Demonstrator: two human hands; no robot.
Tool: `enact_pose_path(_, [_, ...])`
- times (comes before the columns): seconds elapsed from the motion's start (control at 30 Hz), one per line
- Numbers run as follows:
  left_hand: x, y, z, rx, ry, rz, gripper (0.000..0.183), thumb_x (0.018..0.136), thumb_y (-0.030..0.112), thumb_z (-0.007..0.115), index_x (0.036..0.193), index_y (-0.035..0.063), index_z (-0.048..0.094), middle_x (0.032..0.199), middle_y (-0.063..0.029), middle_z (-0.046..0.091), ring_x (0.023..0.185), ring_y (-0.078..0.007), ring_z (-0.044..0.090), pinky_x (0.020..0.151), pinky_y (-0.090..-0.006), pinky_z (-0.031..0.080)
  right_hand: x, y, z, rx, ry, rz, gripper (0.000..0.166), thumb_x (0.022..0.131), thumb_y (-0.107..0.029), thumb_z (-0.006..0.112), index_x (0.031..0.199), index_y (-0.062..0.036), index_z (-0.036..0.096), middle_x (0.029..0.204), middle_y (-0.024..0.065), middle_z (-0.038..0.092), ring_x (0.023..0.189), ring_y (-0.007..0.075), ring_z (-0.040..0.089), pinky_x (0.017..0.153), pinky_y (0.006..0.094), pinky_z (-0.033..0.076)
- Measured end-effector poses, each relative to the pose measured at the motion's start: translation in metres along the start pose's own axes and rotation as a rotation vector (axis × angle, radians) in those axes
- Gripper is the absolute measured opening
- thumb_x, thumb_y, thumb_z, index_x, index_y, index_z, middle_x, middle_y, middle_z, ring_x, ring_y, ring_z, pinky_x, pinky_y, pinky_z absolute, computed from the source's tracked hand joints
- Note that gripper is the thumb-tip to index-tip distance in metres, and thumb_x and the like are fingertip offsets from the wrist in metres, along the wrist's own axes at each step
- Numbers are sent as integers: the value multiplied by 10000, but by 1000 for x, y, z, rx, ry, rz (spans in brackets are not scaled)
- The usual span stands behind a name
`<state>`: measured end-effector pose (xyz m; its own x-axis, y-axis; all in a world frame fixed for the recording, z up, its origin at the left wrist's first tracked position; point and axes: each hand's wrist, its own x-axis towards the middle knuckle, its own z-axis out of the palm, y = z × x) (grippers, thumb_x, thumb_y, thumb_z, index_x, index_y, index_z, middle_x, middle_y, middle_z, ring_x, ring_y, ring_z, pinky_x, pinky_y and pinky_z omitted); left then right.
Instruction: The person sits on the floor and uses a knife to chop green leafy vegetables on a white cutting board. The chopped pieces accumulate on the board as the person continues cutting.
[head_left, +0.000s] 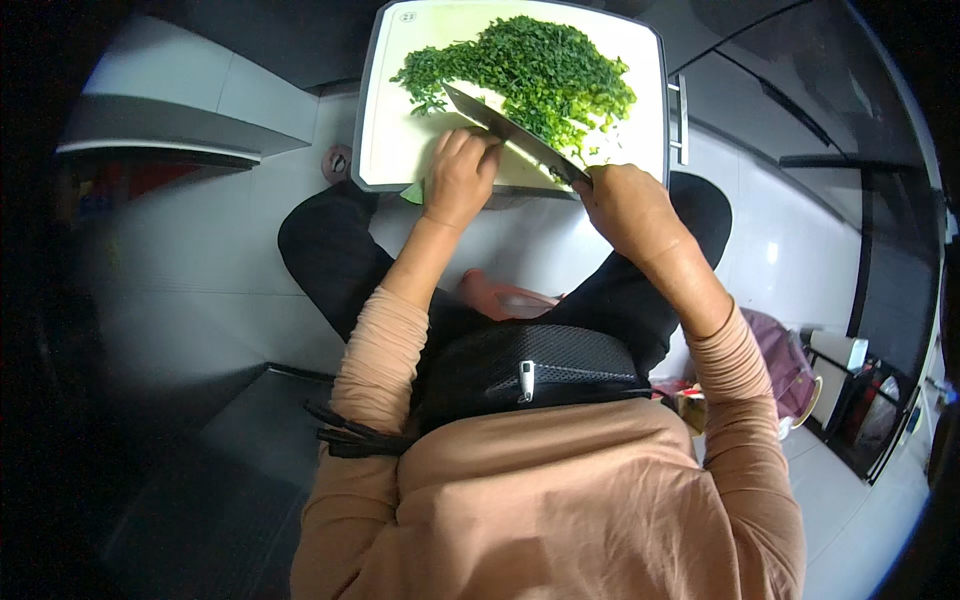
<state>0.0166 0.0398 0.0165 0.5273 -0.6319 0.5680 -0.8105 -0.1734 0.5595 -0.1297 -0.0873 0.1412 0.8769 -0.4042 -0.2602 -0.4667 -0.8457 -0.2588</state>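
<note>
Finely chopped leafy greens (540, 67), perhaps chives or scallions, lie heaped across the far part of a pale cutting board (384, 127) with a dark rim. My right hand (630, 206) grips a kitchen knife (536, 148) at the board's near right. The blade slants up to the left along the near side of the heap, with green bits clinging to it near the handle. My left hand (461, 169) has its fingers curled on the board, close beside the blade. A green leaf (412, 193) sticks out beneath that hand over the near edge; its rest is hidden.
My knees in black trousers (322, 240) flank the board. A pink slipper (491, 294) shows on the tiled floor between my legs. Dark cabinet fronts (757, 82) stand ahead and right, with a metal handle (682, 120) beside the board. A maroon bag (780, 356) lies at right.
</note>
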Motion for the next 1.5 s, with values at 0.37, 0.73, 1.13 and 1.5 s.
enact_pose_path(0.37, [3, 2, 2, 74, -14, 29, 80, 707, 31, 629, 780, 33, 594, 824, -123, 557, 783, -327, 521, 704, -411, 432, 39, -15, 29, 34, 72, -24, 269, 850, -215, 522, 728, -9, 645, 676, 195, 617, 660, 370, 612, 622, 441, 491])
enact_pose_path(0.73, [3, 1, 1, 62, -20, 36, 89, 714, 25, 612, 800, 36, 589, 837, -117, 559, 798, -323, 521, 715, -407, 430, 27, -4, 24, 87, 71, -3, 247, 841, -219, 539, 752, -17, 650, 679, 184, 620, 673, 361, 616, 633, 438, 488])
enact_pose_path(1.13, [4, 2, 1, 75, -3, 60, 100, 718, 20, 627, 812, 40, 602, 866, -103, 584, 812, -300, 547, 726, -393, 440, 5, 3, 9, 85, 104, 28, 291, 860, -240, 529, 730, -3, 638, 646, 192, 603, 629, 360, 604, 608, 435, 491])
enact_pose_path(1.5, [3, 3, 3, 43, 16, 41, 82, 723, 32, 597, 802, 53, 584, 846, -100, 570, 811, -307, 525, 739, -394, 427, 0, -1, 4, 28, 17, 53, 223, 815, -208, 547, 736, -39, 668, 704, 172, 643, 688, 318, 645, 663, 411, 516])
